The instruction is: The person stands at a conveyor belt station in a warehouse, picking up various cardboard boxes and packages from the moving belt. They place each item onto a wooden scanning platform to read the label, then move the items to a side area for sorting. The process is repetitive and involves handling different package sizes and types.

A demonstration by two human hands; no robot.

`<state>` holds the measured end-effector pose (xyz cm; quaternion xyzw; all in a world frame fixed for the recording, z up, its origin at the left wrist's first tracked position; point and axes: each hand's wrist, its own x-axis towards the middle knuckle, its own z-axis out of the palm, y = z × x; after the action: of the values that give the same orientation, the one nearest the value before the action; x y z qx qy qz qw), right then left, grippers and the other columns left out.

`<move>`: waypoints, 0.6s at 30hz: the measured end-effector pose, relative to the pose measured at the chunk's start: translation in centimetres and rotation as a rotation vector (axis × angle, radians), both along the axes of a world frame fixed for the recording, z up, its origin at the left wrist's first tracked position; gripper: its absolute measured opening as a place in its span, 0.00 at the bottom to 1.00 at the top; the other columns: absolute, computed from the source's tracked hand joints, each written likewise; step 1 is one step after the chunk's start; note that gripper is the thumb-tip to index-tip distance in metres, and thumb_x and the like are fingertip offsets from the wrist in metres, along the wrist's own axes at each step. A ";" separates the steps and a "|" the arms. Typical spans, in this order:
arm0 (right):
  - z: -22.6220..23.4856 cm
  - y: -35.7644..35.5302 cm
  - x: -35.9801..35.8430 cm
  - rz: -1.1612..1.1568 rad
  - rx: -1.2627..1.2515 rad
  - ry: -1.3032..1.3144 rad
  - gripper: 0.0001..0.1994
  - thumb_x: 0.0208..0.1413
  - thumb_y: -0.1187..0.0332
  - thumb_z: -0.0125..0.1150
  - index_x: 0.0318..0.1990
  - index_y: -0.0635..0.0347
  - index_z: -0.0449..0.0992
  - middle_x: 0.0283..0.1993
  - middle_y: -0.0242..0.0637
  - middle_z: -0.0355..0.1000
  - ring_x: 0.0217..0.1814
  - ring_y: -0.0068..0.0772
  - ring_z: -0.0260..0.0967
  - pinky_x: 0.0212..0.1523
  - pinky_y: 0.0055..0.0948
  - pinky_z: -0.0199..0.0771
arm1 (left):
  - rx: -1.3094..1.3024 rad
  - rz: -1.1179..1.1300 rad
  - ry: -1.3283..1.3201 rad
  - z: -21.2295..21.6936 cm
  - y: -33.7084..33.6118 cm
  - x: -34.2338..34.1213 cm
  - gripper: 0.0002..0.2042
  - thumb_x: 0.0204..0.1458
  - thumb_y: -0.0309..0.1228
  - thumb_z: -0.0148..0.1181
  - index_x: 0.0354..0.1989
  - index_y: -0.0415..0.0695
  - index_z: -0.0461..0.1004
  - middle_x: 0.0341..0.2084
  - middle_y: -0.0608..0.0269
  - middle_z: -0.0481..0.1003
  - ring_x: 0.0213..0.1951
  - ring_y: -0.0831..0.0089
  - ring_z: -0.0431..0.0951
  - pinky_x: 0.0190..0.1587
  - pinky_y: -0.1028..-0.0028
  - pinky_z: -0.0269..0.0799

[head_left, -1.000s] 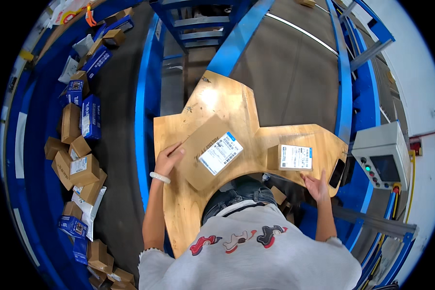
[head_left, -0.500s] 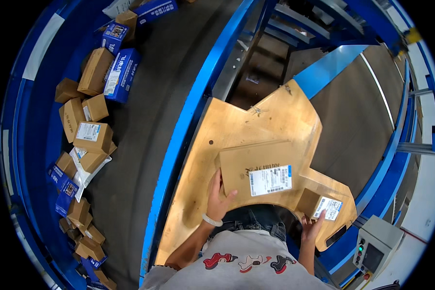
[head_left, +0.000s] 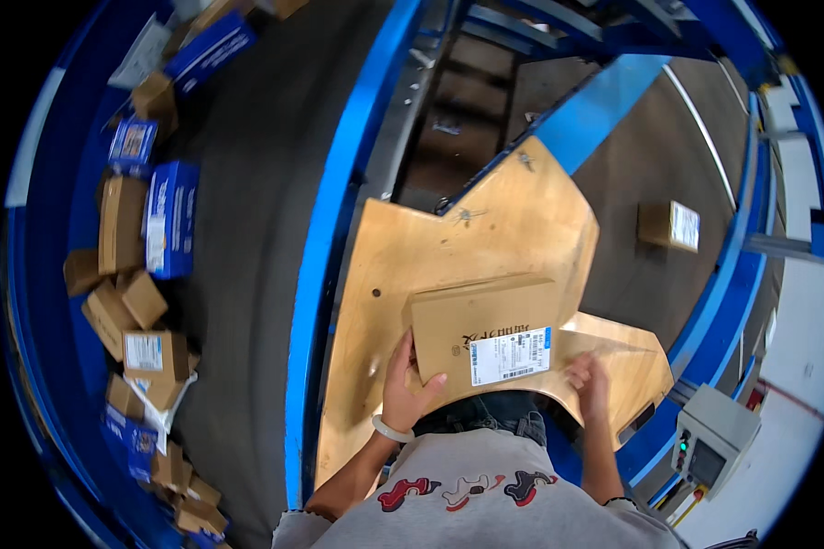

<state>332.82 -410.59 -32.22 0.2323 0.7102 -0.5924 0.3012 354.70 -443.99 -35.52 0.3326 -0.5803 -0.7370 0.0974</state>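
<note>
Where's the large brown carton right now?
In the head view, the large brown carton is right of and below centre, over the wooden table, with the left hand at its lower left corner and the right hand to its right.

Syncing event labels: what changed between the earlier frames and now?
The smaller box has left the right side of the table, moving forward onto the dark belt beyond. The right hand, touching it half a second ago, has let go and looks empty. Unchanged: the left hand on the larger box.
</note>
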 end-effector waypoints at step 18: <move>2.3 -6.8 0.5 -0.454 -0.024 0.286 0.43 0.64 0.58 0.66 0.76 0.34 0.38 0.55 0.37 0.71 0.31 0.28 0.73 0.27 0.26 0.78 | 0.232 -0.776 0.167 -2.5 6.8 -13.6 0.42 0.53 0.37 0.71 0.73 0.38 0.55 0.60 0.43 0.70 0.60 0.53 0.74 0.61 0.59 0.72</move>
<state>333.32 -417.43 -29.89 0.2961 0.6680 -0.6801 0.0598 341.08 -437.23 -38.04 0.0369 -0.5657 -0.8041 -0.1791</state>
